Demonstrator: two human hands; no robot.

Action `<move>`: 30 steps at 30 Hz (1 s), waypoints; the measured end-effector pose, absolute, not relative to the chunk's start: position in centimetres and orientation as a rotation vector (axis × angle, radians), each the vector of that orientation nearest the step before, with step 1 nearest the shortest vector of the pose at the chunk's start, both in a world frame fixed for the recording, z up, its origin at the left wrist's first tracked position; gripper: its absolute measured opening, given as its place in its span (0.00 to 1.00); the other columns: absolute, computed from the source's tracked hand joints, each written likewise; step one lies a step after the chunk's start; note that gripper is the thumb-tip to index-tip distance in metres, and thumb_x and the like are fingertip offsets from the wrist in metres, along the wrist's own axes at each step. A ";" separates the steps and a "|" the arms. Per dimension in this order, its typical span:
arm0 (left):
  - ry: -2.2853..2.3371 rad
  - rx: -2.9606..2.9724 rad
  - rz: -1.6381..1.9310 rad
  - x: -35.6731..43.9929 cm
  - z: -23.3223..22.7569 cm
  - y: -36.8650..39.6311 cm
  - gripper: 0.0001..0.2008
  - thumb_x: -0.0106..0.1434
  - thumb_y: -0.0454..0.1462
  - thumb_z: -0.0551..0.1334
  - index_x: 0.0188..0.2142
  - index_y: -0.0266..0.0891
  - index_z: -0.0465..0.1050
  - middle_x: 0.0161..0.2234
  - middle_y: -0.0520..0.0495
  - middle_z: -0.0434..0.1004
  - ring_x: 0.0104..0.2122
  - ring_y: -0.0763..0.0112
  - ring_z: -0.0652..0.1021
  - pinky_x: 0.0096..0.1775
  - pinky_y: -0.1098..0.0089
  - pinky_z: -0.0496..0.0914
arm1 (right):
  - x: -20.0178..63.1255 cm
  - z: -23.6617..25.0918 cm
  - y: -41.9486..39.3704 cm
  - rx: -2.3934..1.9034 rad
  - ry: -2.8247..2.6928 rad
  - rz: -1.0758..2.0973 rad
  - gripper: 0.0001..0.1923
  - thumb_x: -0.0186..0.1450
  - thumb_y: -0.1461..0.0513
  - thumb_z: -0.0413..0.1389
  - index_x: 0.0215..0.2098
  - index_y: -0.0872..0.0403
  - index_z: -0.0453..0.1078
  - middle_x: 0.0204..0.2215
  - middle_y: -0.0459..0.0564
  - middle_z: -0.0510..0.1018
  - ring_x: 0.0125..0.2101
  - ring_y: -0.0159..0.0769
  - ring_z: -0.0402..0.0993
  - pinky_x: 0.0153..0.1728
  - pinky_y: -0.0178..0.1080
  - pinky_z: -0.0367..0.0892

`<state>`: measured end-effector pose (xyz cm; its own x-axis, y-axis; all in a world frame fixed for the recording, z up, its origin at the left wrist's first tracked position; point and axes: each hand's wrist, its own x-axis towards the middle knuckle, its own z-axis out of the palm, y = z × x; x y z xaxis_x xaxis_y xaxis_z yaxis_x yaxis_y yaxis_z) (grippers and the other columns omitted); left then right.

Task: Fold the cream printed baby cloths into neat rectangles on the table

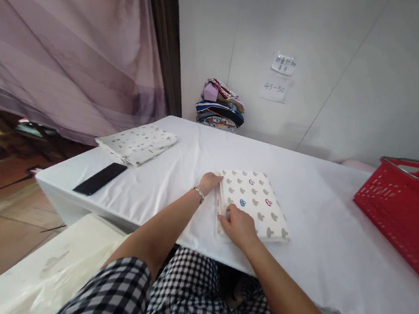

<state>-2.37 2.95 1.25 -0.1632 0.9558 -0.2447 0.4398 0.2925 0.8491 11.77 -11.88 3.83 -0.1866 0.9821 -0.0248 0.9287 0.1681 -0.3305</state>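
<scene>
Folded cloth (255, 202) lies near worktop (321, 200) front edge, long axis running away toward the far edge. Left hand (209, 181) flat, fingers against its far-left corner; right hand (237, 225) pressing palm-down on the near-left corner, neither gripping.

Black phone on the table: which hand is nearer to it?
Left. The left hand rests at the far left corner of the folded cloth, on the side facing the phone. The right hand presses the cloth's near edge, farther from it.
</scene>
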 end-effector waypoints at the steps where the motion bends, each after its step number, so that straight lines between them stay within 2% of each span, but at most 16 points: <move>1: 1.758 1.281 0.795 -2.3 1.3 3.0 0.15 0.54 0.47 0.65 0.29 0.36 0.71 0.23 0.49 0.72 0.28 0.70 0.73 0.29 0.72 0.62 | 11.6 3.9 -11.4 -1.917 -2.251 0.414 0.15 0.66 0.52 0.50 0.42 0.55 0.66 0.33 0.52 0.77 0.34 0.40 0.72 0.32 0.37 0.55; 5: 1.794 1.324 0.790 -1.8 1.7 3.2 0.15 0.52 0.47 0.67 0.29 0.37 0.70 0.26 0.48 0.74 0.30 0.68 0.74 0.30 0.72 0.63 | 11.3 3.9 -10.3 -1.963 -2.293 0.390 0.14 0.66 0.53 0.49 0.40 0.55 0.67 0.34 0.54 0.77 0.36 0.42 0.73 0.31 0.37 0.54; 9: 1.829 1.366 0.771 -1.6 2.0 3.2 0.15 0.53 0.47 0.66 0.30 0.38 0.69 0.29 0.47 0.75 0.31 0.67 0.75 0.30 0.72 0.63 | 11.7 4.0 -10.2 -1.939 -2.268 0.438 0.13 0.66 0.53 0.49 0.37 0.54 0.69 0.34 0.52 0.78 0.36 0.41 0.73 0.31 0.37 0.53; 15: 1.842 1.431 0.669 -1.8 2.1 3.0 0.17 0.55 0.50 0.63 0.26 0.38 0.68 0.25 0.47 0.73 0.31 0.66 0.75 0.30 0.72 0.62 | 12.2 4.5 -9.9 -1.907 -2.272 0.524 0.10 0.65 0.60 0.48 0.32 0.54 0.69 0.33 0.50 0.78 0.36 0.37 0.72 0.30 0.35 0.52; 19: 1.830 1.489 0.586 -1.8 2.6 2.6 0.19 0.54 0.51 0.64 0.24 0.38 0.68 0.22 0.47 0.73 0.32 0.65 0.75 0.30 0.72 0.62 | 11.9 4.5 -9.6 -1.931 -2.299 0.506 0.09 0.63 0.63 0.48 0.33 0.55 0.70 0.33 0.52 0.78 0.34 0.37 0.71 0.29 0.35 0.51; 23: 1.841 1.540 0.549 -1.7 3.2 2.2 0.20 0.51 0.53 0.65 0.26 0.37 0.70 0.28 0.44 0.76 0.35 0.62 0.76 0.31 0.72 0.62 | 12.0 4.2 -9.6 -1.937 -2.278 0.465 0.09 0.62 0.64 0.48 0.33 0.55 0.70 0.32 0.52 0.77 0.33 0.37 0.70 0.28 0.35 0.51; 26: 1.850 1.562 0.546 -1.6 3.5 2.0 0.21 0.52 0.54 0.65 0.28 0.36 0.71 0.33 0.41 0.78 0.37 0.61 0.76 0.32 0.72 0.62 | 12.5 4.1 -9.8 -1.840 -2.210 0.568 0.07 0.62 0.64 0.48 0.30 0.53 0.68 0.28 0.48 0.76 0.30 0.34 0.68 0.28 0.34 0.51; 30: 1.856 1.566 0.544 -1.5 3.4 1.8 0.22 0.52 0.54 0.64 0.31 0.36 0.72 0.35 0.40 0.78 0.38 0.61 0.77 0.33 0.72 0.63 | 12.9 3.8 -10.1 -1.702 -2.135 0.650 0.06 0.62 0.63 0.49 0.29 0.53 0.66 0.24 0.43 0.74 0.27 0.31 0.66 0.28 0.32 0.52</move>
<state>-1.53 1.79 3.37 -0.0837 0.9749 -0.2063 0.7096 0.2037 0.6746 12.90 -10.14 3.83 -0.2291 0.9731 -0.0231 0.8208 0.1804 -0.5420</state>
